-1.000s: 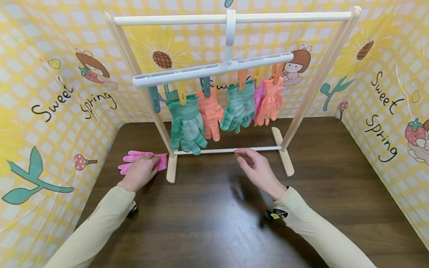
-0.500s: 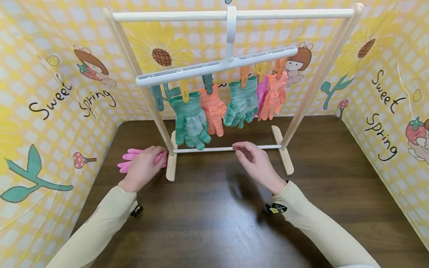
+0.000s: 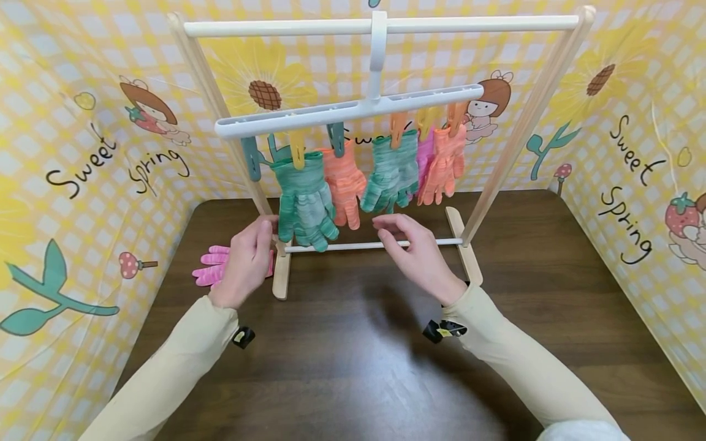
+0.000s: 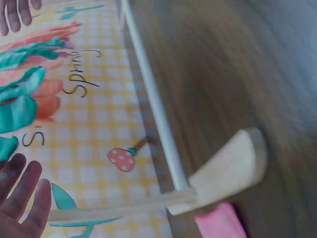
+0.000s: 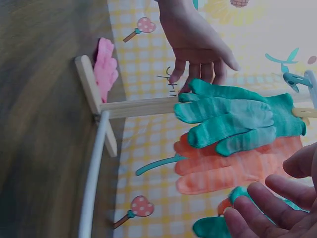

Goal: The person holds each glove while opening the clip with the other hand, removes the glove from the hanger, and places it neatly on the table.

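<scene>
My left hand (image 3: 246, 260) is beside the left green glove (image 3: 306, 196), fingers extended and nothing held; in the right wrist view this hand (image 5: 198, 42) has its fingertips right by the glove's fingers. My right hand (image 3: 413, 254) is below the middle of the hanger (image 3: 309, 115), fingers loosely bent and holding nothing. A yellow clothespin (image 3: 298, 150) holds the left green glove. An orange glove (image 3: 344, 184), a second green glove (image 3: 388, 168), a magenta glove (image 3: 425, 153) and another orange glove (image 3: 444, 162) hang to its right. A pink glove (image 3: 211, 266) lies on the table, partly behind my left hand.
The tilted hanger hooks over the white top rail (image 3: 276, 29) of a wooden rack. Its left foot (image 3: 281, 275) and right foot (image 3: 463, 245) stand on the brown table (image 3: 342, 355). A blue-green clothespin (image 3: 251, 159) at the hanger's left end holds nothing. Patterned cloth (image 3: 651, 153) surrounds the table.
My left hand has risen from the pink glove, leaving it on the table, and moved right toward the hanging green glove. My right hand has moved slightly up and left. The hanger sways slightly.
</scene>
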Demonstrator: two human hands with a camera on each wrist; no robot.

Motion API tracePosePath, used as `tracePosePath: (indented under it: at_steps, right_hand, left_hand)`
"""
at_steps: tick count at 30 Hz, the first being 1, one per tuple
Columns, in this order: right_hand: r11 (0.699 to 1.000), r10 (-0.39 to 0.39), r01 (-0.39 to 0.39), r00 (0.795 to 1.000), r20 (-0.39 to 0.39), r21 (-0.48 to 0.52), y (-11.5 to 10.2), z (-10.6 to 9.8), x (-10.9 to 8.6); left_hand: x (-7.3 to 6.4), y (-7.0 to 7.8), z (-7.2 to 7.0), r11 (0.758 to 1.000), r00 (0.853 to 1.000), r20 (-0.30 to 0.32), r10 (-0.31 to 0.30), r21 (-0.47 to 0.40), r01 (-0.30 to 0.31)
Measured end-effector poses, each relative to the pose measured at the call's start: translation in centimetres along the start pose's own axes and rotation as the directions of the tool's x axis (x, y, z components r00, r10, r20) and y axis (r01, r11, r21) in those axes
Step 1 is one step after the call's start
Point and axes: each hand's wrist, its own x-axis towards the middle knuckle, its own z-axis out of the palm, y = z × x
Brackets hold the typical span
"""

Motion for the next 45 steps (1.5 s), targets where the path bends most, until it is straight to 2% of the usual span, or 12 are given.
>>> tracePosePath:
  at_steps: [6, 13, 22, 28, 32, 36, 39, 41, 45]
  right_hand:
    - [1.0, -0.015, 0.015, 1.0, 0.008, 0.02, -1.4, 0.1, 1.3]
    - [0.997, -0.077, 0.077, 0.997, 0.003, 0.023, -3.1, 0.6, 2.8]
    - [0.986, -0.166, 0.166, 0.986, -0.023, -0.004, -5.1, 0.8, 4.8]
    - [0.977, -0.213, 0.213, 0.977, -0.032, 0.006, -6.5, 0.9, 6.2]
    - [0.974, -0.222, 0.223, 0.975, -0.028, 0.032, -7.5, 1.0, 7.3]
    - [0.978, -0.198, 0.199, 0.98, -0.026, 0.067, -8.3, 1.2, 8.2]
    - [0.98, -0.183, 0.184, 0.983, -0.026, 0.077, -8.7, 1.3, 8.7]
    - [0.98, -0.186, 0.187, 0.982, -0.02, 0.075, -8.9, 1.4, 9.0]
    - [0.979, -0.189, 0.19, 0.982, -0.012, 0.07, -9.1, 1.6, 9.4]
  left_hand:
    - [1.2, 1.3, 0.3, 0.993, 1.0, 0.0, -0.007, -0.122, 0.007]
    - [2.5, 2.7, 1.1, 0.981, 1.0, -0.017, -0.005, -0.192, 0.002]
    - [4.0, 4.3, 1.6, 0.951, 0.997, -0.043, -0.065, -0.305, 0.049]
    - [4.8, 5.0, 1.9, 0.89, 0.992, -0.102, -0.077, -0.455, 0.022]
    - [5.2, 5.3, 2.1, 0.853, 0.984, -0.139, -0.113, -0.521, 0.024]
    - [5.5, 5.5, 2.3, 0.816, 0.978, -0.131, -0.162, -0.576, 0.059]
    - [5.7, 5.7, 2.4, 0.8, 0.976, -0.109, -0.188, -0.593, 0.088]
    - [5.8, 5.8, 2.4, 0.799, 0.976, -0.098, -0.193, -0.593, 0.098]
    - [5.8, 6.1, 2.3, 0.828, 0.981, -0.104, -0.162, -0.556, 0.078]
